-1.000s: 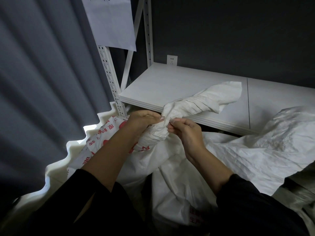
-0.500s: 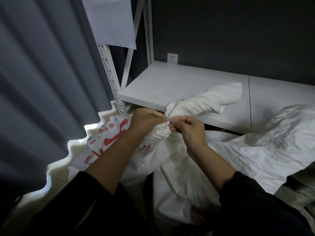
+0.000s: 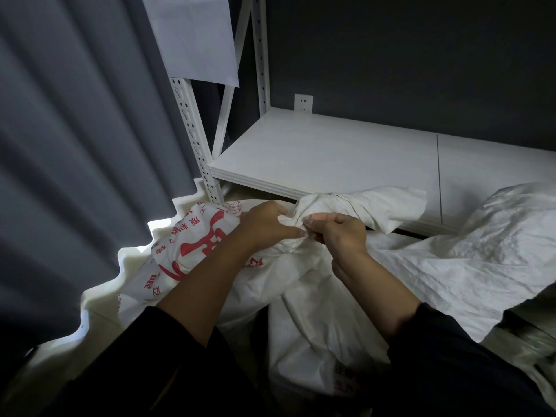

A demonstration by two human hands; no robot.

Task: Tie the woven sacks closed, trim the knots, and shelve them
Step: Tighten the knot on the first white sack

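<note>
Gripping the gathered neck [image 3: 290, 219] of a red-printed woven sack [image 3: 192, 245], low in front of the white shelf [image 3: 331, 158].
Found left hand [image 3: 264, 224] curled round the neck and right hand [image 3: 340, 233] pinching a fold beside it. Could not see contents: mouth bunched shut. Noted a second sack [image 3: 481, 251] crumpled at right, contents likewise hidden. Compared with a second earlier: found the loose mouth end [image 3: 385, 206] lower, drooping along the shelf edge instead of raised over the board; grips unchanged.
</note>
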